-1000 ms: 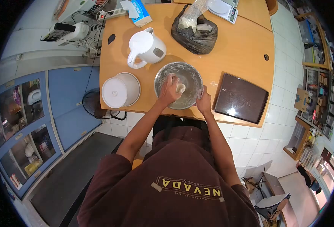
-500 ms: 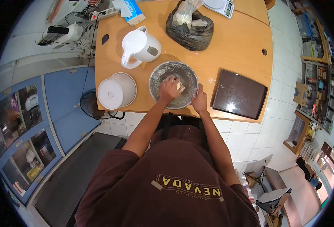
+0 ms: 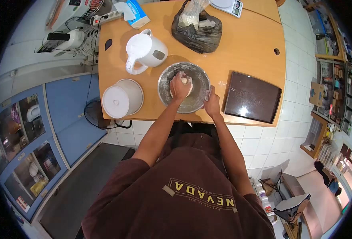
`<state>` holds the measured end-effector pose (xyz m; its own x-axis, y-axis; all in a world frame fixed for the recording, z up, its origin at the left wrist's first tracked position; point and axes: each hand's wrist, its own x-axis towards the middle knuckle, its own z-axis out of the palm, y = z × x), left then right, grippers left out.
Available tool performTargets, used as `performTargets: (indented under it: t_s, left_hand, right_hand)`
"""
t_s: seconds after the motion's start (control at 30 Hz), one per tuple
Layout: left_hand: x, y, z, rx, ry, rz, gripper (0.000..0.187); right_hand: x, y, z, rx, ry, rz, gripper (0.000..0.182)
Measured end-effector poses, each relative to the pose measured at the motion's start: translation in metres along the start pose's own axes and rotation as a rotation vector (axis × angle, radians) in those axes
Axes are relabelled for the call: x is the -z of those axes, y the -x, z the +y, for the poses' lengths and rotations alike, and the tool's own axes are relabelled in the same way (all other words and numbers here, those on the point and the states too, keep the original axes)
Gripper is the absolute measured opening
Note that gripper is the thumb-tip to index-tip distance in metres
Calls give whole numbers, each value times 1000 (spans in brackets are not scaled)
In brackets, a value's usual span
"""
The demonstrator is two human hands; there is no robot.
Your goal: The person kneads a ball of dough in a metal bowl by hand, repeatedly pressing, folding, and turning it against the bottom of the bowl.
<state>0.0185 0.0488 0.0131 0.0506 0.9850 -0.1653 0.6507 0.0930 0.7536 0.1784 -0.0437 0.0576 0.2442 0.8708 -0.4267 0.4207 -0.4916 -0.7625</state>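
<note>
My left fingers (image 3: 178, 81) are curled, mostly closed, around a lump of pale dough (image 3: 189, 90), pressing it inside a round metal bowl (image 3: 202, 79). The lump sits low in the bowl, partly hidden beneath my hand, and whitish smears coat the metal walls around it. My right fingers (image 3: 212, 94) are bent over the bowl's right rim, gripping it; whitish residue marks them too.

The bowl stands near the front edge of a wooden bench (image 3: 253, 44). To its left, close to that edge, is a white lidded container (image 3: 122, 98). Behind the container, up and left of the bowl, stands a white kettle (image 3: 144, 47), its handle toward me. Just right of my right hand, a shiny dark tray (image 3: 252, 97) lies flat.

Farther back, beyond the bowl, a black plastic bag (image 3: 198, 40) slumps with its mouth open, a clear bag (image 3: 190, 20) of something white poking out. At the far side are a blue-and-white box (image 3: 138, 16), left, and a white scale (image 3: 230, 7), right.
</note>
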Motion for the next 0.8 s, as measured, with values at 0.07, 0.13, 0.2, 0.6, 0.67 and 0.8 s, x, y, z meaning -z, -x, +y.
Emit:
performTargets:
  t_s: [0.07, 0.13, 0.2, 0.6, 0.67, 0.8]
  left_hand:
    - [2, 0, 0, -127, 16, 86, 29]
    - [21, 8, 14, -276, -114, 131, 27]
    - [42, 17, 27, -381, -183, 54, 28]
    - [15, 42, 11, -392, -499, -264, 65]
    - [11, 36, 17, -305, -503, -264, 66]
    - [-2, 20, 24, -289, -656, -251, 69]
  right_hand:
    - [2, -2, 2, -9, -25, 20, 53]
    - [4, -4, 1, -20, -47, 45, 52]
    - [6, -5, -5, -36, -67, 78, 52]
    - [-1, -15, 6, 24, -78, 64, 54]
    - [-3, -15, 7, 13, -130, 52, 55]
    - [-3, -14, 8, -31, -78, 43, 55]
